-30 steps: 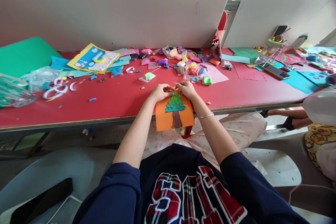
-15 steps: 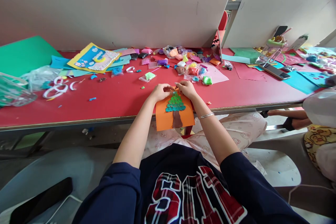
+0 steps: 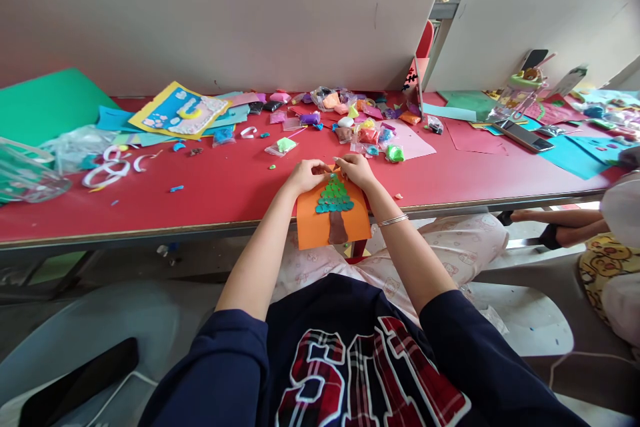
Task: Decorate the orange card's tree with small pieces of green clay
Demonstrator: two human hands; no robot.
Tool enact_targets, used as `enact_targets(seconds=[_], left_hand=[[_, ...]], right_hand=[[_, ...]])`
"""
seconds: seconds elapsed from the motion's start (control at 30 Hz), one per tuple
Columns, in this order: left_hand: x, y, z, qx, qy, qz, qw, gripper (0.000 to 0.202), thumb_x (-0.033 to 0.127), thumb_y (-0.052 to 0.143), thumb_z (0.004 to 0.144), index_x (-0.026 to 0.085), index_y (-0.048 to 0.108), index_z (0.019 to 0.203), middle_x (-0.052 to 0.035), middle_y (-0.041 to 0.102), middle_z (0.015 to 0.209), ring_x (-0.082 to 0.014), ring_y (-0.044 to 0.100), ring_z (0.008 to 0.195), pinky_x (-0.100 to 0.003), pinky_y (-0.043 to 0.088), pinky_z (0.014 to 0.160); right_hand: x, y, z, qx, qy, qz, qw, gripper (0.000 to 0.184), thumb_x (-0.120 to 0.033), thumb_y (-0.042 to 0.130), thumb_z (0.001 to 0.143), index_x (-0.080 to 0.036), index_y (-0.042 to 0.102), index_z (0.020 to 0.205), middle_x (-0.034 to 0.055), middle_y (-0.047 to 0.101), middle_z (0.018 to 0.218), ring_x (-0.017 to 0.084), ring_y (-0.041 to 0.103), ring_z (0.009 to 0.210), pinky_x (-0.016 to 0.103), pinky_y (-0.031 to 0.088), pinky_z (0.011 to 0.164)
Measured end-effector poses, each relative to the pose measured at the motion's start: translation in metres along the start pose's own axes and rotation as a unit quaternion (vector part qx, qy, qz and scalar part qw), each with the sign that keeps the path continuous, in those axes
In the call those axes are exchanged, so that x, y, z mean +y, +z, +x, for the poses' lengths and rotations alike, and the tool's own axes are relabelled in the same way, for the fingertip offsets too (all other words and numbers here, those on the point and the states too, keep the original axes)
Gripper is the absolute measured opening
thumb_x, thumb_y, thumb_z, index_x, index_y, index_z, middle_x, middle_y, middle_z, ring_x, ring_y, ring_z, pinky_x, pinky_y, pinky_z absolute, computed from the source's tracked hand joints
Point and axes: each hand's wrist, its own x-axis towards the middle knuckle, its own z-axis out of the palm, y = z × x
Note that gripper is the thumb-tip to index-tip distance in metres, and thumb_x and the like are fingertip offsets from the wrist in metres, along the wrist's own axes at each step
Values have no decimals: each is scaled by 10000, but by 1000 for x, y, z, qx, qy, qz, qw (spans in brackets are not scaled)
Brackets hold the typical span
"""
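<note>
An orange sheet of paper point(image 3: 309, 227) lies at the table's front edge, its lower part jutting out over the edge. On it is a clay tree with a crown point(image 3: 335, 197) of overlapping green-to-teal discs and a brown trunk point(image 3: 337, 228). My left hand point(image 3: 309, 175) rests on the sheet's upper left, fingers curled and closed near the treetop. Facing it, my right hand point(image 3: 355, 170) is at the upper right, its fingers pinched close to the same spot. Whatever the fingertips hold is too small and too covered to make out.
Bags of coloured clay point(image 3: 367, 135) are heaped behind my hands. A yellow-bordered picture point(image 3: 150, 121), white strips point(image 3: 107, 173) and a clear plastic container point(image 3: 30, 177) are at left. A phone point(image 3: 523, 135) lies at right, near another person's sleeve point(image 3: 623, 213).
My hands and the orange sheet stay almost exactly where they were. At the far right, the other person's sleeve has shifted slightly to the right.
</note>
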Motion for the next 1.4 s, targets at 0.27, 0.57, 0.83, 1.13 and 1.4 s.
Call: enact_targets(seconds=[0.27, 0.57, 0.83, 1.13, 1.4], left_hand=[[5, 0, -2, -10, -16, 1, 1000, 437, 493, 780, 573, 127, 710, 801, -79, 706, 784, -166, 578, 684, -283, 434, 634], [10, 0, -3, 0, -18, 11, 1000, 415, 499, 763, 597, 136, 709, 792, -59, 698, 743, -156, 562, 653, -279, 427, 623], [12, -1, -4, -3, -16, 30, 999, 413, 489, 784, 593, 138, 703, 797, -62, 705, 755, -173, 597, 681, -286, 456, 647], [8, 0, -1, 2, -19, 36, 999, 430, 532, 774, 573, 155, 697, 765, -53, 693, 725, -161, 569, 656, -279, 428, 616], [5, 2, 0, 18, -18, 44, 999, 322, 461, 720, 680, 153, 694, 772, -66, 718, 784, -183, 609, 715, -289, 466, 678]], right_hand=[[0, 0, 1, -1, 0, 0, 1000, 355, -379, 525, 831, -180, 463, 543, 11, 525, 543, 136, 491, 618, 247, 341, 586], [3, 1, 1, 2, -4, 10, 1000, 347, -405, 524, 814, -185, 465, 552, 5, 508, 531, 130, 479, 600, 242, 331, 570], [3, 2, 1, 1, -4, 7, 1000, 355, -403, 519, 817, -186, 450, 544, 0, 504, 529, 126, 470, 598, 241, 336, 579], [1, 0, 0, 2, 1, -2, 1000, 364, -408, 522, 823, -184, 460, 542, 6, 519, 541, 135, 484, 611, 248, 351, 596], [3, 1, 1, -1, -5, 10, 1000, 339, -391, 534, 830, -174, 503, 571, -4, 511, 528, 126, 489, 597, 234, 345, 587]])
